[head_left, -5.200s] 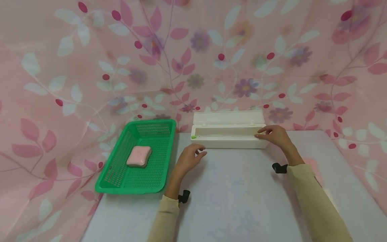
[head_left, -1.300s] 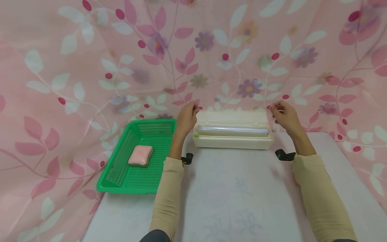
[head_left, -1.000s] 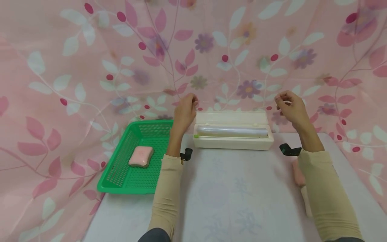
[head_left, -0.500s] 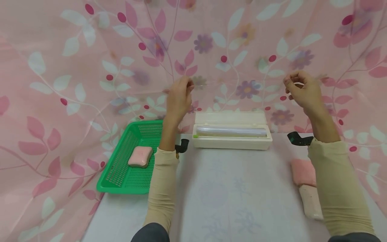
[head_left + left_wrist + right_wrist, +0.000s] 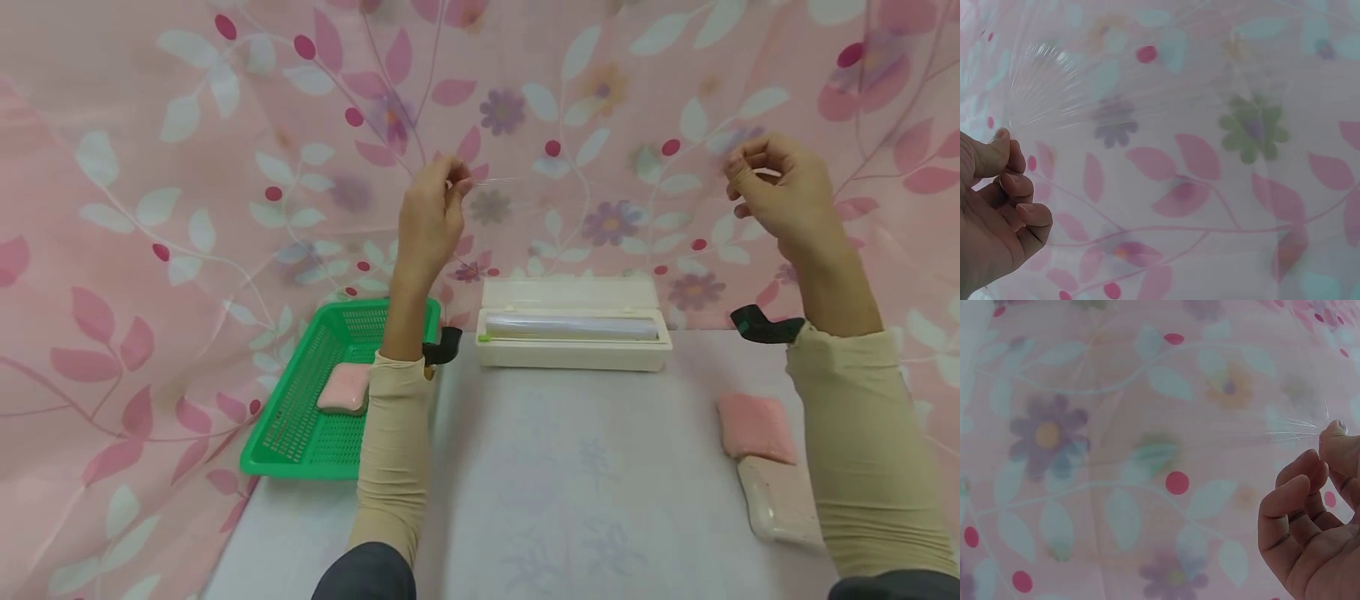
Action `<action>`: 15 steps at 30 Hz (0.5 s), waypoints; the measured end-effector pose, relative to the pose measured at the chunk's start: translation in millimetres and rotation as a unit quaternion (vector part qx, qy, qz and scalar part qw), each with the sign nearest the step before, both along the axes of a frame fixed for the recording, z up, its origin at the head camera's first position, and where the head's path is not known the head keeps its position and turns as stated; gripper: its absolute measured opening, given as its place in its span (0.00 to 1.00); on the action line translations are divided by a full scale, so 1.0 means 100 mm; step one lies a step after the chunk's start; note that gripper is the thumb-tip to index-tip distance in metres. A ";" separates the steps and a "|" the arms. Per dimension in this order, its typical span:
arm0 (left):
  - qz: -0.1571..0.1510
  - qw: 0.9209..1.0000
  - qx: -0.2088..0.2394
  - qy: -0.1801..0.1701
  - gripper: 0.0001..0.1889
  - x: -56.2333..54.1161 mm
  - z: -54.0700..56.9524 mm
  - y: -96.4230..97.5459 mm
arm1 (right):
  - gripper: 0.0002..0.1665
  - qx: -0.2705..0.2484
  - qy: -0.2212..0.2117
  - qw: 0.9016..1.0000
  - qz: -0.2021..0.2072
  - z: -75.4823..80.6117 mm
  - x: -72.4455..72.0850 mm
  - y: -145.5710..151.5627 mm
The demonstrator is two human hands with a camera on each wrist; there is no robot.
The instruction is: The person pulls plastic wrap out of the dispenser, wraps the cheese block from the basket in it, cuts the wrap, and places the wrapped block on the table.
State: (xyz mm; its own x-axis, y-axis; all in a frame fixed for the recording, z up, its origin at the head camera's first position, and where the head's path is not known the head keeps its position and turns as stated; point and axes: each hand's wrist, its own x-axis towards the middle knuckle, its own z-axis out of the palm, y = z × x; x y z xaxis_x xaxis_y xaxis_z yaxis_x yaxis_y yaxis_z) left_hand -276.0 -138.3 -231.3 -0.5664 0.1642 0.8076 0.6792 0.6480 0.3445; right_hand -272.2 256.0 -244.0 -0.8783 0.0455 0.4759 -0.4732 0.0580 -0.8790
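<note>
Clear plastic wrap stretches between both raised hands, creased where each one pinches it. My left hand grips one corner between thumb and index finger, up in front of the curtain. Further right, my right hand pinches the opposite corner the same way. Below and between them, a white dispenser box stands with its lid raised at the back. A shiny roll of wrap lies inside it, and a small green slider sits at its left end.
At left is a green basket holding a pink soap bar, partly behind my left arm. A pink block and a pale block lie near my right arm. A floral curtain hangs behind the table.
The box was first without a visible roll; now the roll lies inside. Both hands have since risen from the box and spread apart, drawing the wrap upward.
</note>
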 end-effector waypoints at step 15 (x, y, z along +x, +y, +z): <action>-0.056 0.993 0.065 0.086 0.05 0.28 0.38 -0.01 | 0.15 -0.072 0.059 0.995 0.026 0.48 0.23 -0.04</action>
